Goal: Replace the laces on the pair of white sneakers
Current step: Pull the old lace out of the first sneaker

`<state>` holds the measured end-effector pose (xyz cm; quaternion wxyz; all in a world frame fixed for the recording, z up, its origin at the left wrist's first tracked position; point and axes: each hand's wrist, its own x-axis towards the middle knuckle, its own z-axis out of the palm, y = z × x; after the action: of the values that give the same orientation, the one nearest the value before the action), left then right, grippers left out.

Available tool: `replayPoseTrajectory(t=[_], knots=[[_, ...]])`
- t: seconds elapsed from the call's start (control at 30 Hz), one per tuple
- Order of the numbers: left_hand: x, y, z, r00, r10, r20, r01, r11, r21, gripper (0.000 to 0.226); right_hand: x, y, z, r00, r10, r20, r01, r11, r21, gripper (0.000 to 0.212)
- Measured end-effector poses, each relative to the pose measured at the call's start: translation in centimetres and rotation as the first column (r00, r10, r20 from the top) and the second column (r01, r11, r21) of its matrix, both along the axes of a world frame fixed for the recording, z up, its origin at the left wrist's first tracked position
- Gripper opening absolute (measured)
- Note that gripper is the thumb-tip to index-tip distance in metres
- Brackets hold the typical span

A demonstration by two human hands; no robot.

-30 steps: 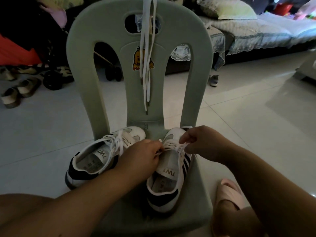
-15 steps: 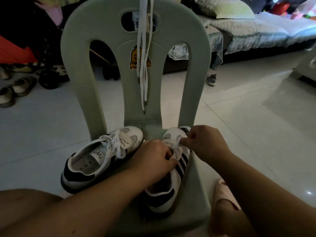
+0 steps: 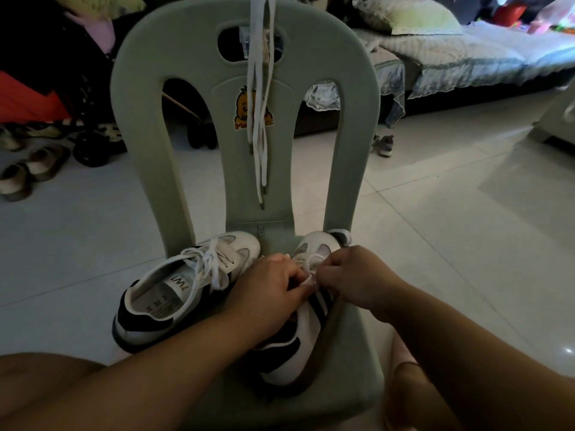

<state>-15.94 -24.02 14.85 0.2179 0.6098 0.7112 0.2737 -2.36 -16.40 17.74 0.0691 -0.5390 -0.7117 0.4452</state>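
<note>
Two white sneakers with black stripes rest on the seat of a pale green plastic chair (image 3: 357,377). The left sneaker (image 3: 174,290) lies angled, its white lace tied in a loose bow. Both hands meet over the right sneaker (image 3: 306,340). My left hand (image 3: 267,290) and my right hand (image 3: 357,278) each pinch the white lace (image 3: 311,276) above its tongue. My left hand hides most of that shoe's eyelets. A spare pair of white laces (image 3: 259,98) hangs down the chair back over a duck sticker.
A pink slipper (image 3: 404,365) on my foot sits right of the chair. Several shoes (image 3: 28,169) and a stroller wheel stand at far left on the tiled floor. A small shoe (image 3: 384,144) lies by a covered sofa (image 3: 466,54) at the back right.
My hands have drawn closer together over the right sneaker's lace. My left hand now covers the tongue, which showed a second ago.
</note>
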Motion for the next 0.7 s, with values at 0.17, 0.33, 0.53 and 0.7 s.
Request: replayPoseTrajectory(t=[0.17, 0.33, 0.53, 0.7], knots=[[-0.3, -0.1, 0.4, 0.999, 0.008, -0.053, -0.011, 0.998, -0.055, 0.016, 0.4, 0.4, 0.3, 0.994, -0.033, 0.104, 0.000, 0.953, 0.304, 0.026], [-1.0, -0.1, 1.0, 0.999, 0.037, -0.022, -0.038, 0.998, -0.046, 0.010, 0.7, 0.1, 0.5, 0.947, 0.282, 0.153, -0.320, 0.798, 0.510, 0.016], [-1.2, -0.3, 1.1, 0.999, 0.041, -0.033, -0.041, 0.999, -0.026, 0.015, 0.7, -0.1, -0.5, 0.868, 0.387, 0.311, -0.492, 0.585, 0.645, 0.022], [-1.6, -0.4, 1.1, 0.998, 0.069, -0.002, -0.069, 0.997, -0.025, 0.015, 1.3, 0.3, -0.6, 0.989, 0.146, 0.008, -0.115, 0.741, 0.661, 0.007]])
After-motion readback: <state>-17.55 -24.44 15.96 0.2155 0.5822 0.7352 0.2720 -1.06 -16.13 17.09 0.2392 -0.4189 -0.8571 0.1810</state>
